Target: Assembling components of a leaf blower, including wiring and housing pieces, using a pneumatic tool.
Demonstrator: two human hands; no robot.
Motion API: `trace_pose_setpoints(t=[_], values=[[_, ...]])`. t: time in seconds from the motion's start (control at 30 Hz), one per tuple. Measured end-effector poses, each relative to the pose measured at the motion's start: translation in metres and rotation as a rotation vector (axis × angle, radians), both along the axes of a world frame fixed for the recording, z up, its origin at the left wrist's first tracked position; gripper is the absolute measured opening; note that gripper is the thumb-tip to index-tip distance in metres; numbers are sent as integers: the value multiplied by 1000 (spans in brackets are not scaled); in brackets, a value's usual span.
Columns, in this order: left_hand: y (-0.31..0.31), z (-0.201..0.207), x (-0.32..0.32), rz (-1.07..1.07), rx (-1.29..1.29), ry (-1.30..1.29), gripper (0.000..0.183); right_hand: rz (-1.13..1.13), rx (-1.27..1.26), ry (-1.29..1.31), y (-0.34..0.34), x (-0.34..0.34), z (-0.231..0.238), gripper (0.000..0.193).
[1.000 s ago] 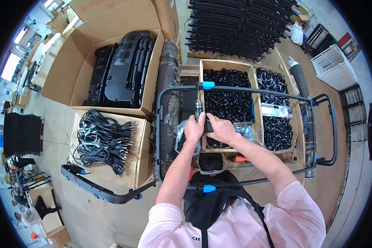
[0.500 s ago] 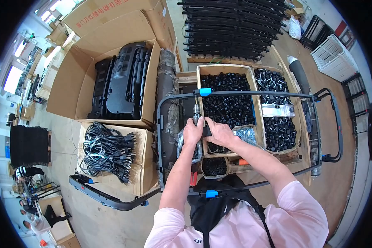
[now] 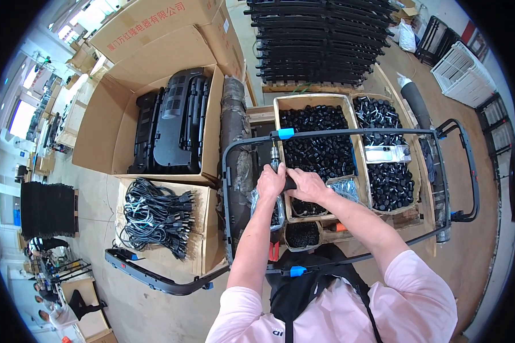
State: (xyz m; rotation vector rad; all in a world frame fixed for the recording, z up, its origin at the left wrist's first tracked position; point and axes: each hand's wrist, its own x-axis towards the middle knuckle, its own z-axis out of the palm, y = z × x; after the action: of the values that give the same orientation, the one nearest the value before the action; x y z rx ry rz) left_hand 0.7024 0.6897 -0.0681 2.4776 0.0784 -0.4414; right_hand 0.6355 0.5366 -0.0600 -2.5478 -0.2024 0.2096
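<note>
Both my hands are closed around a power screwdriver [image 3: 275, 154] whose bit points away from me, its tip meeting or nearly meeting the far bar of a black tubular frame [image 3: 349, 132]. My left hand [image 3: 270, 182] wraps the body behind the metal chuck. Gripping the dark part at its right is my right hand [image 3: 306, 186]; the palms hide most of the tool. Just right of the bit, a blue clip [image 3: 285, 133] sits on the far bar. Another blue clip [image 3: 297, 271] is on the near bar, close to my waist.
Under the frame, wooden bins hold black knobs [image 3: 317, 140], black-headed bolts [image 3: 379, 112] and small screws [image 3: 301, 235]. A cardboard box [image 3: 106, 123] of black panels and a pile of power cords [image 3: 160, 214] stand left. Stacked black bars [image 3: 320, 43] lie beyond. Curved handles [image 3: 469, 171] extend from the frame's ends.
The whole view has shifted slightly, so the scene sits a little lower and further right. Both hands keep their hold on the power screwdriver at the far bar.
</note>
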Motion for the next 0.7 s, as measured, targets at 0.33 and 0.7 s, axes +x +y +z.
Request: trace_pose_setpoints(t=[0.33, 0.7], values=[[1, 0, 1, -30, 45, 27, 73, -53, 84, -3, 14, -12, 1, 55], [7, 6, -4, -99, 118, -8, 67, -43, 76, 16, 15, -20, 2, 58]])
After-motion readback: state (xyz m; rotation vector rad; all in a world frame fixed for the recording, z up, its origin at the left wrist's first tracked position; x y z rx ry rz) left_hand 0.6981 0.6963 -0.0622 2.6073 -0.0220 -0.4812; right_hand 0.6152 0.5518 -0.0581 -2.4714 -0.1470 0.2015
